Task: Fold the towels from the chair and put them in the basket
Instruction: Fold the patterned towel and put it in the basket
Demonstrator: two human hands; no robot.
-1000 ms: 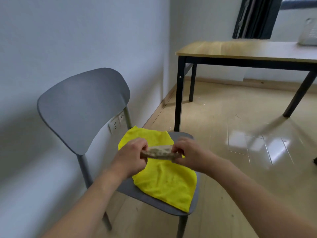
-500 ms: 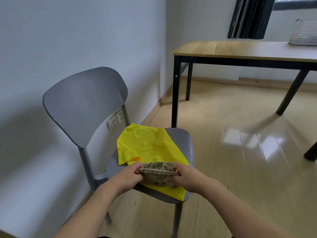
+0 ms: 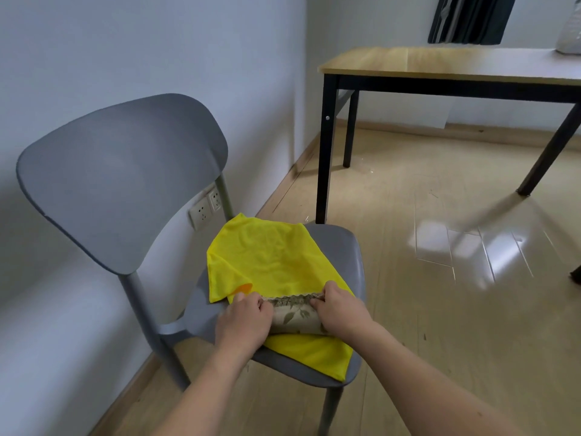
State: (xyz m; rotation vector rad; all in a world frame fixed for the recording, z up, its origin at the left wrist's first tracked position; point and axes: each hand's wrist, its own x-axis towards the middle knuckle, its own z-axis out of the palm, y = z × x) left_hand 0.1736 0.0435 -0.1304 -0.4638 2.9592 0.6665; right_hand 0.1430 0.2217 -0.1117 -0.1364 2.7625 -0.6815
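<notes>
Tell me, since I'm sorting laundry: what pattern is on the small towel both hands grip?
Beige with a leaf print, on the small folded towel; head view.

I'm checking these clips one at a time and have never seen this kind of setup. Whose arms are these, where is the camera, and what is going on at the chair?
No machine is involved: a person wears a wide-angle camera on the head, looking forward and down, so the two bare arms coming in from the bottom are their own. The left hand and right hand each pinch one end of a small leaf-patterned towel, folded into a narrow bundle. It lies on a yellow towel spread flat over the seat of a grey chair. An orange bit of cloth peeks out under the yellow towel's near left edge. Behind stands a wooden table with black legs; the pale object at its far right edge may be the basket, but it is cut off and blurred.
</notes>
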